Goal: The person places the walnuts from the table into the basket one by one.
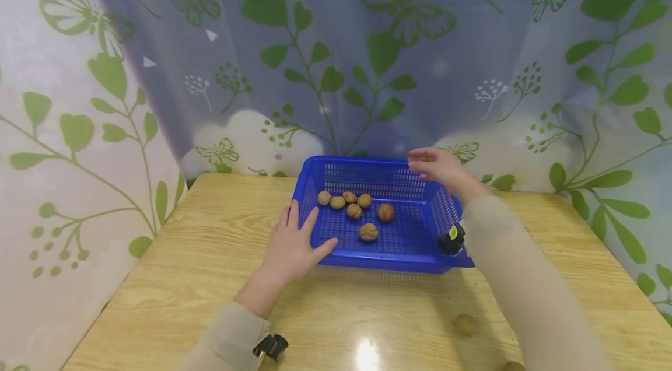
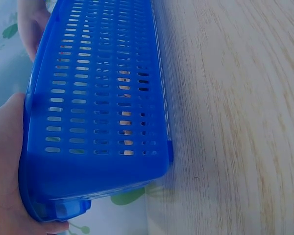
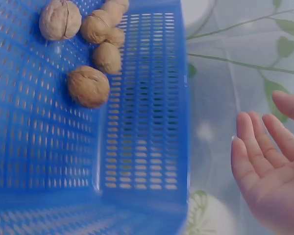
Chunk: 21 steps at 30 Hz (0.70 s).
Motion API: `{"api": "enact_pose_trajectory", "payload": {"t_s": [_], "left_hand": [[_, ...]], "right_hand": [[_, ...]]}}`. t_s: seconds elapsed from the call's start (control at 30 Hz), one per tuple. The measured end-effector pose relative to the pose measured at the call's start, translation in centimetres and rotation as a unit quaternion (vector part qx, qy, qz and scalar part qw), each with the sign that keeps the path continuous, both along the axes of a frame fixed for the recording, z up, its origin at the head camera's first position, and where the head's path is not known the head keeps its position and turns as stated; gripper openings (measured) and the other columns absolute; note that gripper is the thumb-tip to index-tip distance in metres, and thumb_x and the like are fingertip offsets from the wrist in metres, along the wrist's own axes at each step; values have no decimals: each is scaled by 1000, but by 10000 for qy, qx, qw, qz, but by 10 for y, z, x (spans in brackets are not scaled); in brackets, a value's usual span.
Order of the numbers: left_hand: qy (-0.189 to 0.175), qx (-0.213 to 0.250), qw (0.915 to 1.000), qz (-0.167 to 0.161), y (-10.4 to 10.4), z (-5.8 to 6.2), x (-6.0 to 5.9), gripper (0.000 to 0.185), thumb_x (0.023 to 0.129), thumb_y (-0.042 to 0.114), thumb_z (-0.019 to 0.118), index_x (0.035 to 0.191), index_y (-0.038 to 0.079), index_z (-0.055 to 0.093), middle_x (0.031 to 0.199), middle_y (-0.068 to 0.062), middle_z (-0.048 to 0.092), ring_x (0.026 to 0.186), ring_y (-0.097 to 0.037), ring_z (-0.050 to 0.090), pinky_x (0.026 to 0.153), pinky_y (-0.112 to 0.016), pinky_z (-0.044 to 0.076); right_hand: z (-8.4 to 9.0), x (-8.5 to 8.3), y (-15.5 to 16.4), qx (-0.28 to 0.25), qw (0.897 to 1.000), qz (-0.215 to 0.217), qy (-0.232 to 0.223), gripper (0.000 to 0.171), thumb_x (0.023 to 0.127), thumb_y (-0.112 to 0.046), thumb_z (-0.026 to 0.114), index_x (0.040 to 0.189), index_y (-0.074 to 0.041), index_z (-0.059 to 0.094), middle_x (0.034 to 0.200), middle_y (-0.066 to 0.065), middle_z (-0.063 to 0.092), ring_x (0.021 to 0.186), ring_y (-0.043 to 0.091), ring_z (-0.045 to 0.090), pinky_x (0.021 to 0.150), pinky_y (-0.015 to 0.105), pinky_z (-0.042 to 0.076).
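A blue plastic basket [image 1: 378, 263] stands on the table with several walnuts [image 1: 368, 232] inside, mostly gathered toward its left and back. My left hand [image 1: 290, 248] rests at the basket's near left corner, fingers spread over the left rim and thumb by the front rim. In the left wrist view, this hand [image 2: 5, 166] lies against the rim, and part of its fingers is hidden behind the corner. Over the back right of the basket, my right hand [image 1: 441, 168] is raised with nothing in it. Its fingers are loosely extended in the right wrist view, apart from the rim.
On the wooden table [image 1: 210, 260], a walnut [image 1: 465, 325] lies in front of the basket at the right. Another walnut [image 1: 513, 366] is partly cut off at the bottom edge. A leaf-patterned curtain [image 1: 336, 67] hangs directly behind the basket.
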<state>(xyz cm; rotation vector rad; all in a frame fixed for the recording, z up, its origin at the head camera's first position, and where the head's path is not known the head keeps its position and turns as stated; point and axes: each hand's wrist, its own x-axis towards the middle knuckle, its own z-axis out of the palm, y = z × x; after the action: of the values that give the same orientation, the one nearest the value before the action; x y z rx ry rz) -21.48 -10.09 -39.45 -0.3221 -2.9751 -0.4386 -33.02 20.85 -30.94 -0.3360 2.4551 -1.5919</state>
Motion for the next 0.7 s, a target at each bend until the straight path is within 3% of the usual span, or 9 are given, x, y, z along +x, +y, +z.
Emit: {"api": "enact_pose_trajectory", "payload": {"t_s": [0.2,0.5,0.7], "left_hand": [[14,18,10000,-6,-1,1,1,84,86,69,40,146,12,32,150,-28,11,137,-43,10,108,-52,20],[-88,-29,10000,33,0,0,0,84,86,70,38,147,13,31,150,-28,10,138,-42,9,108,-52,18],[-80,-17,10000,22,1,-2,0,84,86,70,37,147,14,30,151,-27,9,138,-42,8,108,-52,19]], "right_hand": [[6,28,25,164,9995,272,45,52,97,-16,50,141,7,31,140,26,38,125,36,41,102,43,35],[-22,93,63,294,9985,455,101,58,95,-27,55,138,6,35,137,24,43,118,22,51,91,23,44],[-39,117,81,138,9990,402,161,55,96,-24,54,136,9,37,136,27,43,107,2,55,88,20,45]]}}
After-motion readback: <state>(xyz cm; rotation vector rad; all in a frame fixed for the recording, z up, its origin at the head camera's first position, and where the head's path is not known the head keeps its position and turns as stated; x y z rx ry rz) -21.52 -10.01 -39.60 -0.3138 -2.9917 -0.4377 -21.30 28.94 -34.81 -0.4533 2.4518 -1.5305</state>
